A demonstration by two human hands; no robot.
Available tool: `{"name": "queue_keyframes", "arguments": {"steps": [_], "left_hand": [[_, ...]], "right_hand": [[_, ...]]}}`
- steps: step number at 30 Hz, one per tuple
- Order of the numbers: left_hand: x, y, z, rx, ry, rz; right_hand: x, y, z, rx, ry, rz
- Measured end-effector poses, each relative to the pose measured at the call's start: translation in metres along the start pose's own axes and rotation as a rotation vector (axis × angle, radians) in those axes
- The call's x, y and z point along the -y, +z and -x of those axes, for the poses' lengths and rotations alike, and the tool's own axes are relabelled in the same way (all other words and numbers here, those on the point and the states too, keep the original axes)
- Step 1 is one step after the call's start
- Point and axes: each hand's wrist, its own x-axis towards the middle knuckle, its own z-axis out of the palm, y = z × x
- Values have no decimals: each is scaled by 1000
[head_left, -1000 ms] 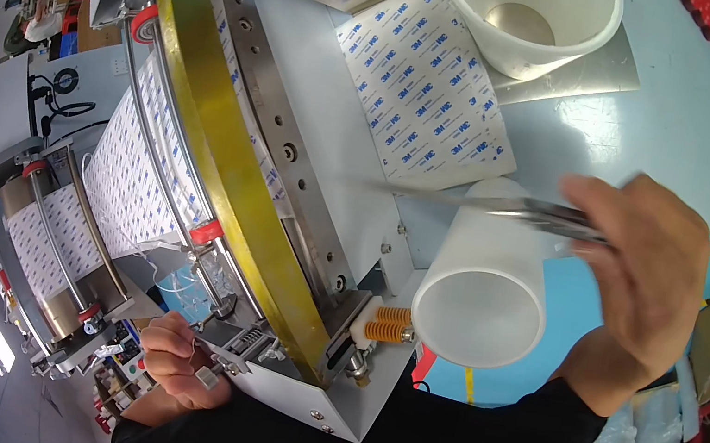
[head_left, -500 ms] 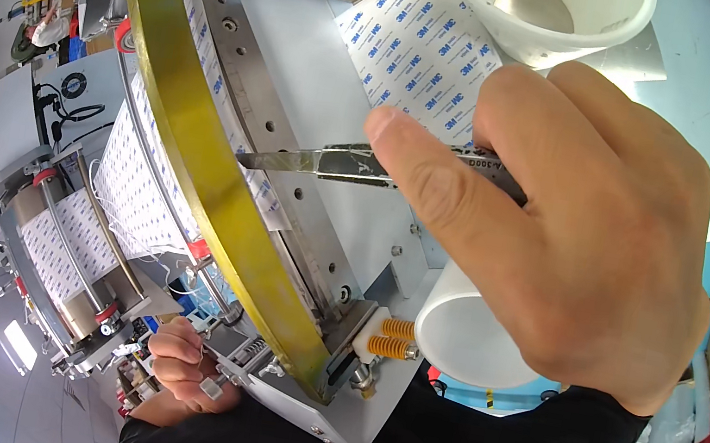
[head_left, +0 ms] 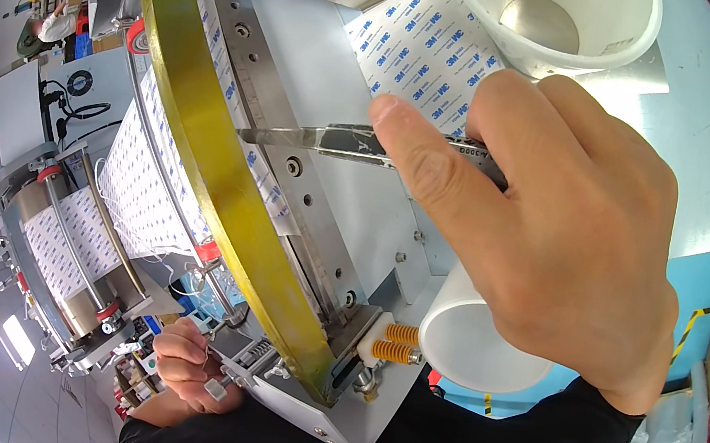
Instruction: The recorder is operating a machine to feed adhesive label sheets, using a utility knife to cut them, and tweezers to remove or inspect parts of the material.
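Your right hand (head_left: 557, 246) fills the upper right of the view, fingers pinched around metal tweezers (head_left: 340, 140). Their tips reach left to the inner edge of a curved yellow band (head_left: 213, 170) that sweeps from top left to bottom centre of a grey machine (head_left: 346, 220). The tips meet a narrow strip of white printed liner (head_left: 270, 193) lying just beside the band. Your left hand (head_left: 186, 362) is low in the view, fingers closed on a small knob (head_left: 217, 386) at the machine's lower edge. A white tub (head_left: 549, 15) sits at top right, a white roll (head_left: 471, 340) under your right wrist.

To do this well, keep the tweezers flat and shallow, catch only the strip's edge, and hold the knob steady so the strip does not shift as you lift.
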Motion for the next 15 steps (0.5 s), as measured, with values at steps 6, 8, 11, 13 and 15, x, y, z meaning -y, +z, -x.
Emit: {"name": "queue_keyframes", "arguments": {"steps": [6,8,11,13,15], "left_hand": [[-2,-1,0,-2,-5,-13],[-3,-1,-2,13,-10,-8],[-1,-4,0,26,-13,-4],[-1,-6,1,17,-8,-19],[0,-6,0,32,-2,-5]], "right_hand": [[-18,24,3,-141,-184,125],[-21,27,4,-176,-182,161],[-19,16,3,-154,-139,194],[-17,14,1,-104,-106,180],[-17,15,4,-128,-59,193]]}}
